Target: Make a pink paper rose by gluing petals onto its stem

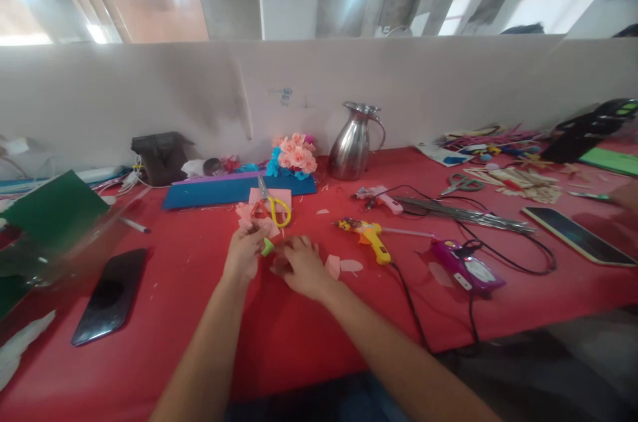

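My left hand (243, 252) is closed round a pink paper flower (244, 214), whose crinkled petals show above the fingers. A small green paper piece (268, 247) sticks out at its fingertips. Close by on the right, my right hand (305, 268) has its fingers curled down toward the green piece; whatever they pinch is hidden. Just beyond both hands, yellow-handled scissors (279, 209) lie on a square of pink paper (256, 196). Pink paper petals (351, 266) lie beside my right wrist.
A yellow glue gun (371, 239) and a purple power box (468, 266) trail black cables at right. Behind stand a steel jug (353, 146) and a pink flower bunch (298, 155). Phones lie left (110, 296) and right (578, 236). Another person's hand (625, 197) shows at far right.
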`<action>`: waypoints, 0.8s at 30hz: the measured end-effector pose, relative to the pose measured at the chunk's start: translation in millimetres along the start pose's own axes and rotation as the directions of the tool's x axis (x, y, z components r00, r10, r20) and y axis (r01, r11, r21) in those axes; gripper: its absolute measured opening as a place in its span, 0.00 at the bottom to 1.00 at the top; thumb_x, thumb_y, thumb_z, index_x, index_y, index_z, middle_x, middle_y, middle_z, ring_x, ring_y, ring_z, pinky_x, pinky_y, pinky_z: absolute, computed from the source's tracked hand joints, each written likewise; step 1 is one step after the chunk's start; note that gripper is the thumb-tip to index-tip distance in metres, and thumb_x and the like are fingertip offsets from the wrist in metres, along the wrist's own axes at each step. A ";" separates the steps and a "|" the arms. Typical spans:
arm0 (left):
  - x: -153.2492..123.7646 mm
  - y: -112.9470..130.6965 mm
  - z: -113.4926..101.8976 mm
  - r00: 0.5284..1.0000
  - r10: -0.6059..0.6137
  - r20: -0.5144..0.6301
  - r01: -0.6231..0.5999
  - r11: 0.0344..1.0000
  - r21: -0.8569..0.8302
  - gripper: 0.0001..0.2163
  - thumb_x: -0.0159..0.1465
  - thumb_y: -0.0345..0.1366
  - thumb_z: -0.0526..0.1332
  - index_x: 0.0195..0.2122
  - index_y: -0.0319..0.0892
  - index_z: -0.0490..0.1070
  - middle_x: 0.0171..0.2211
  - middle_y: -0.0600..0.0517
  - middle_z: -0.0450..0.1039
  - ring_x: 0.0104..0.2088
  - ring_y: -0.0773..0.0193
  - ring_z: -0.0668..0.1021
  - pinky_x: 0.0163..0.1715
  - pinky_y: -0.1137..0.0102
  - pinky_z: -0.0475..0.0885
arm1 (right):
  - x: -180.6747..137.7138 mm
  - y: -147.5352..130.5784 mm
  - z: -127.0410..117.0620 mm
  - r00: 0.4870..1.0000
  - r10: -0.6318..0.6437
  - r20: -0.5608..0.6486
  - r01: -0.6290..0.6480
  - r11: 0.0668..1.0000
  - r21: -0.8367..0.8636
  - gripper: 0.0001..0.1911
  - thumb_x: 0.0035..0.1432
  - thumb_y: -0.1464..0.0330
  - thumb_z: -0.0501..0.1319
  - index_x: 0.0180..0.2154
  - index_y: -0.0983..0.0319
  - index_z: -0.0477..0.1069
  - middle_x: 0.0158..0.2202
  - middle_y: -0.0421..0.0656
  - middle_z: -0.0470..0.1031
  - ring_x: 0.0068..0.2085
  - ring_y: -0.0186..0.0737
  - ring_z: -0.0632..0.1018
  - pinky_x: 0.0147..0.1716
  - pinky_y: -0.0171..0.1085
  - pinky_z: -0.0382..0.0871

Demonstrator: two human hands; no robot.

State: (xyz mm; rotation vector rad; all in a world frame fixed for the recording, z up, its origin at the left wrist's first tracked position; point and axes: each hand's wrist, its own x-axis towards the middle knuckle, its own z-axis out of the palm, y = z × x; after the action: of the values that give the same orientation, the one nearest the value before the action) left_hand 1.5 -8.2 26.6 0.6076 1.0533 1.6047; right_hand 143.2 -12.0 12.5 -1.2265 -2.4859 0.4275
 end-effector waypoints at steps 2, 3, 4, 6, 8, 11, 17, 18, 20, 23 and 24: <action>-5.1 -2.4 6.1 0.997 -0.060 0.039 0.061 0.998 -0.012 0.14 0.41 0.32 0.69 0.24 0.38 0.64 0.16 0.61 0.59 0.14 0.80 0.57 0.15 0.79 0.51 | -2.3 -3.3 -0.3 0.998 -0.047 0.036 0.046 0.999 0.020 0.15 0.54 0.60 0.59 0.43 0.57 0.69 0.48 0.46 0.65 0.46 0.45 0.63 0.42 0.43 0.56; -7.9 -3.4 9.2 0.994 -0.088 0.064 0.088 0.996 -0.007 0.13 0.42 0.32 0.69 0.24 0.38 0.64 0.16 0.61 0.59 0.14 0.80 0.58 0.15 0.79 0.51 | -2.7 -2.5 -2.0 0.996 -0.071 0.050 0.069 0.997 0.038 0.14 0.55 0.61 0.58 0.42 0.58 0.69 0.47 0.46 0.66 0.46 0.44 0.64 0.42 0.42 0.57; -10.3 -4.1 12.0 0.989 -0.116 0.088 0.116 0.993 0.002 0.13 0.42 0.32 0.69 0.25 0.38 0.65 0.16 0.61 0.60 0.14 0.80 0.58 0.14 0.79 0.51 | -2.6 -0.1 -4.6 0.995 -0.084 0.057 0.081 0.995 0.053 0.12 0.56 0.62 0.58 0.41 0.58 0.70 0.46 0.45 0.67 0.46 0.44 0.64 0.43 0.42 0.57; -13.3 -4.7 15.1 0.982 -0.151 0.111 0.150 0.989 0.016 0.12 0.43 0.32 0.68 0.26 0.37 0.66 0.16 0.60 0.61 0.13 0.80 0.58 0.14 0.79 0.50 | -1.3 9.1 -11.6 0.998 -0.055 0.040 0.053 0.997 0.054 0.09 0.58 0.66 0.55 0.40 0.59 0.70 0.43 0.45 0.68 0.45 0.43 0.65 0.43 0.41 0.57; -13.1 -4.7 14.7 0.980 -0.162 0.111 0.162 0.987 0.009 0.12 0.44 0.31 0.68 0.26 0.38 0.65 0.17 0.60 0.61 0.13 0.80 0.58 0.14 0.79 0.50 | -0.2 20.8 -18.7 0.999 0.035 -0.003 -0.035 0.999 0.013 0.11 0.58 0.70 0.54 0.42 0.61 0.70 0.42 0.47 0.69 0.44 0.42 0.66 0.43 0.41 0.57; -8.8 -6.0 10.3 0.981 -0.160 0.109 0.165 0.986 -0.036 0.12 0.44 0.30 0.68 0.24 0.38 0.63 0.16 0.61 0.60 0.13 0.81 0.57 0.14 0.78 0.50 | -2.4 33.6 -25.6 0.997 0.074 0.028 -0.073 0.997 -0.015 0.10 0.56 0.71 0.55 0.40 0.64 0.71 0.39 0.48 0.70 0.41 0.41 0.69 0.42 0.40 0.59; -8.0 -11.5 11.4 0.976 -0.195 0.093 0.193 0.981 0.030 0.12 0.45 0.30 0.66 0.25 0.39 0.62 0.16 0.61 0.60 0.13 0.80 0.56 0.14 0.78 0.47 | -14.3 51.4 -46.6 0.995 0.054 -0.083 -0.044 0.992 0.118 0.10 0.55 0.74 0.54 0.39 0.62 0.70 0.40 0.45 0.73 0.42 0.39 0.72 0.43 0.37 0.62; -9.7 -11.5 13.7 0.976 -0.200 0.087 0.196 0.979 0.061 0.11 0.45 0.30 0.66 0.25 0.39 0.62 0.16 0.61 0.60 0.12 0.80 0.55 0.14 0.78 0.47 | -16.7 59.1 -53.2 0.983 0.097 -0.154 -0.081 0.991 0.111 0.10 0.55 0.73 0.54 0.39 0.61 0.70 0.40 0.45 0.73 0.43 0.40 0.72 0.43 0.38 0.62; -13.4 -10.9 18.5 0.975 -0.209 0.069 0.200 0.972 0.120 0.11 0.45 0.32 0.66 0.25 0.39 0.63 0.16 0.61 0.59 0.12 0.80 0.55 0.14 0.78 0.46 | -23.6 79.2 -66.7 0.941 0.202 -0.272 -0.190 0.979 0.067 0.09 0.55 0.70 0.54 0.38 0.61 0.70 0.39 0.46 0.74 0.42 0.41 0.73 0.43 0.39 0.63; -17.4 -9.7 23.9 0.977 -0.207 0.042 0.195 0.960 0.203 0.12 0.44 0.35 0.68 0.24 0.38 0.65 0.15 0.61 0.57 0.13 0.80 0.54 0.14 0.77 0.46 | -38.5 111.7 -80.8 0.845 0.410 -0.344 -0.454 0.889 -0.057 0.12 0.51 0.64 0.58 0.38 0.63 0.69 0.38 0.49 0.74 0.39 0.45 0.74 0.38 0.41 0.64; -17.8 -9.6 24.7 0.979 -0.200 0.040 0.186 0.956 0.228 0.12 0.43 0.36 0.68 0.24 0.38 0.66 0.15 0.61 0.57 0.13 0.80 0.54 0.14 0.77 0.46 | -43.3 120.3 -83.1 0.826 0.473 -0.306 -0.510 0.859 -0.052 0.14 0.49 0.62 0.60 0.38 0.63 0.68 0.36 0.48 0.74 0.37 0.45 0.74 0.35 0.39 0.64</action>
State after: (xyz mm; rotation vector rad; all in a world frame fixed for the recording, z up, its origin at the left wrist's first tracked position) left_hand 31.7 -16.7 32.5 0.6772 1.2174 1.2997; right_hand 287.6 33.1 31.1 -1.8518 -1.9603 0.1865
